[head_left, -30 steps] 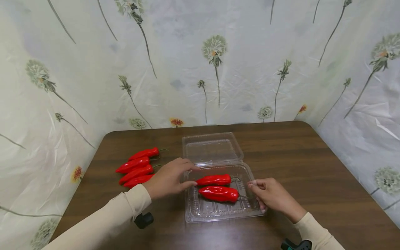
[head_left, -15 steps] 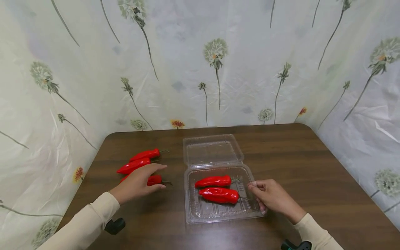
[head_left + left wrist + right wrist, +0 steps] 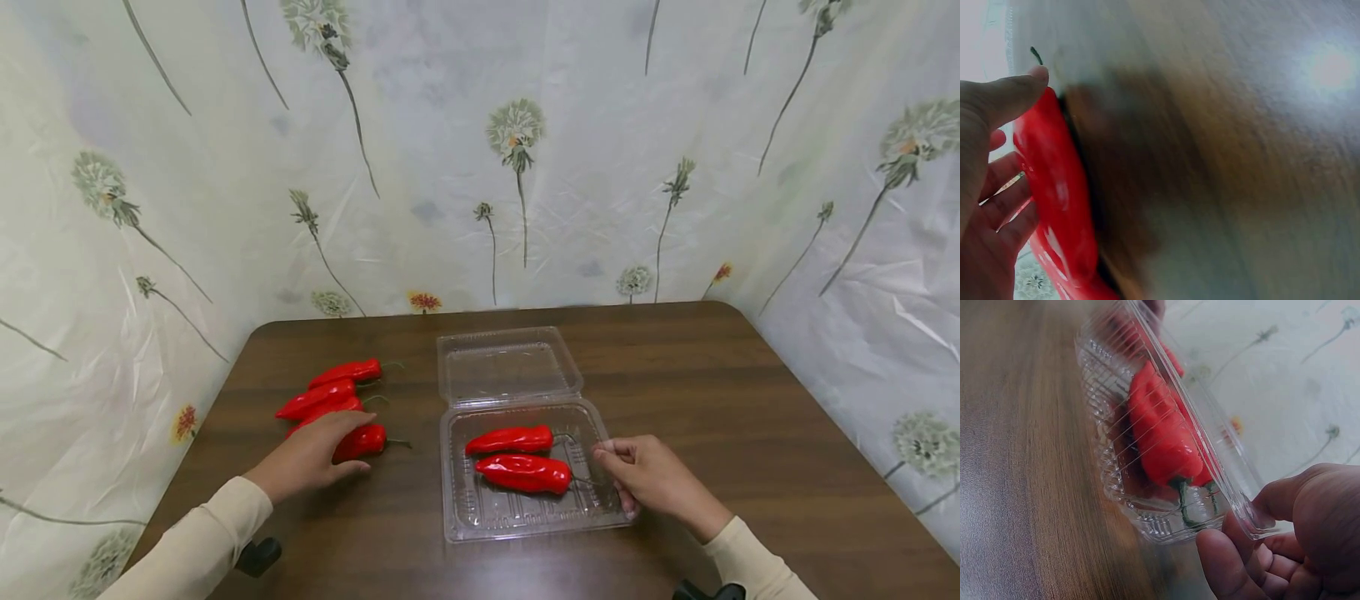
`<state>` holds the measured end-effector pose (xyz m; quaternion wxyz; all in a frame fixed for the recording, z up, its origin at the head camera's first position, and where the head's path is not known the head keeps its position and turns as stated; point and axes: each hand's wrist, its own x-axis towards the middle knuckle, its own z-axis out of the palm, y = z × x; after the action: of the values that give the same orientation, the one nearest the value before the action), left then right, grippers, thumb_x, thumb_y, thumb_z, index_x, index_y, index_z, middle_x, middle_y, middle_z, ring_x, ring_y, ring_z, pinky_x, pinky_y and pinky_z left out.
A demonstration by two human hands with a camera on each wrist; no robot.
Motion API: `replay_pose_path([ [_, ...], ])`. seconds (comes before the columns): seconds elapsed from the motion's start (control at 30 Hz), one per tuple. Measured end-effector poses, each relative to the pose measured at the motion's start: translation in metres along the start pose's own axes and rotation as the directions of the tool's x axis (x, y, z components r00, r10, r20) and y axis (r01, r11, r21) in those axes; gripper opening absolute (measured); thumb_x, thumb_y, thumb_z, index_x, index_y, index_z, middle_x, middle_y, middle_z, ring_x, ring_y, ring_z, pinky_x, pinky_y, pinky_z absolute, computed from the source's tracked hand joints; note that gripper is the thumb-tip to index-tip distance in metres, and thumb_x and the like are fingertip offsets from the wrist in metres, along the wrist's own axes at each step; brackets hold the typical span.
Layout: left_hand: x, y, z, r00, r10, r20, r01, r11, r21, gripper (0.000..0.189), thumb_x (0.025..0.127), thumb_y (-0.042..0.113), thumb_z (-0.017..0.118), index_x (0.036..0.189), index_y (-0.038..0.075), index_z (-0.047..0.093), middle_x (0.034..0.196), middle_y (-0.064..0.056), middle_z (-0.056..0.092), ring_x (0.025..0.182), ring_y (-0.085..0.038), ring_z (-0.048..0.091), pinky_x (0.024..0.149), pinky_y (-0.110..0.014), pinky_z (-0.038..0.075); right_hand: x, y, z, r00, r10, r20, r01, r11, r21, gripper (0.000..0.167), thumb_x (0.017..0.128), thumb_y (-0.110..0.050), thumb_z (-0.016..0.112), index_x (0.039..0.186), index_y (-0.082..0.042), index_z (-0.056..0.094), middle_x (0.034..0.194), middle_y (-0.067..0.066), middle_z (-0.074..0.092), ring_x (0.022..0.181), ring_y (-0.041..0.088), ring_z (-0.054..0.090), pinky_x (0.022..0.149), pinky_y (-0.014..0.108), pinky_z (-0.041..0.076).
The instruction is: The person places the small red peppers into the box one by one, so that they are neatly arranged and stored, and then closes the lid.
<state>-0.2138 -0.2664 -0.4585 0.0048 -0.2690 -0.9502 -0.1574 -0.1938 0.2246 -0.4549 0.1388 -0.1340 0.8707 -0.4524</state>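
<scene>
My left hand (image 3: 311,450) is spread over the front red pepper (image 3: 367,442) at the left. Its fingers reach across the far side and its thumb is on the near side. In the left wrist view this pepper (image 3: 1057,181) lies between the thumb and loosely extended fingers. Several more red peppers (image 3: 315,398) lie just behind it. My right hand (image 3: 656,477) pinches the right rim of a clear plastic clamshell container (image 3: 517,523), between thumb and fingers. Two red peppers (image 3: 525,473) with green stems lie inside the container's base, stems toward the right hand.
The clamshell's lid (image 3: 510,367) lies folded back behind the base. All of it rests on a dark wooden table (image 3: 697,367). A pale wall covering (image 3: 420,167) with a dandelion print rises beyond the back and side edges.
My left hand has moved from the container back left to the loose peppers, and down over the front one. The right hand keeps its hold on the rim.
</scene>
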Motion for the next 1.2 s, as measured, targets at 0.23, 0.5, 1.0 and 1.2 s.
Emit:
replay_pose_path([
  [0.23,-0.009,-0.009,0.009,1.000,-0.023,-0.004,0.023,1.000,0.008,0.071,0.083,0.034,0.083,0.142,0.007,0.055,0.137,-0.008,0.061,0.126,-0.030,0.057,0.106,-0.049,0.046,-0.001,0.000,0.000,1.000,0.008,-0.002,-0.008,1.000,0.006,0.031,0.104,-0.029,0.057,0.108,-0.001,0.071,0.051,0.002,0.052,0.040,0.015,0.054,0.039,0.027,0.043],
  [0.5,-0.017,-0.014,0.019,0.997,-0.016,-0.075,0.016,1.000,0.005,0.064,0.083,0.029,0.084,0.139,0.009,0.059,0.132,-0.004,0.065,0.122,-0.023,0.061,0.104,-0.044,0.049,0.000,-0.001,-0.001,1.000,0.013,0.001,-0.013,1.000,0.016,0.033,0.104,-0.029,0.058,0.113,-0.001,0.071,0.051,0.001,0.051,0.041,0.015,0.054,0.039,0.027,0.043],
  [1.0,-0.021,-0.002,0.020,0.991,0.011,-0.130,-0.020,0.998,-0.064,0.061,0.083,0.026,0.085,0.136,0.008,0.061,0.128,-0.002,0.067,0.118,-0.021,0.064,0.100,-0.043,0.051,0.000,0.001,0.000,1.000,-0.001,0.009,0.000,0.999,0.032,0.036,0.104,-0.027,0.057,0.120,0.003,0.069,0.051,0.002,0.050,0.039,0.013,0.052,0.039,0.026,0.041],
  [1.2,-0.019,0.006,0.019,0.994,-0.005,-0.108,-0.008,0.994,-0.112,0.061,0.083,0.025,0.084,0.137,0.009,0.060,0.128,-0.002,0.067,0.116,-0.021,0.064,0.099,-0.044,0.052,0.000,0.001,0.000,1.000,0.002,0.007,-0.003,0.999,0.032,0.037,0.104,-0.028,0.058,0.121,0.003,0.069,0.051,0.002,0.050,0.039,0.013,0.053,0.039,0.026,0.041],
])
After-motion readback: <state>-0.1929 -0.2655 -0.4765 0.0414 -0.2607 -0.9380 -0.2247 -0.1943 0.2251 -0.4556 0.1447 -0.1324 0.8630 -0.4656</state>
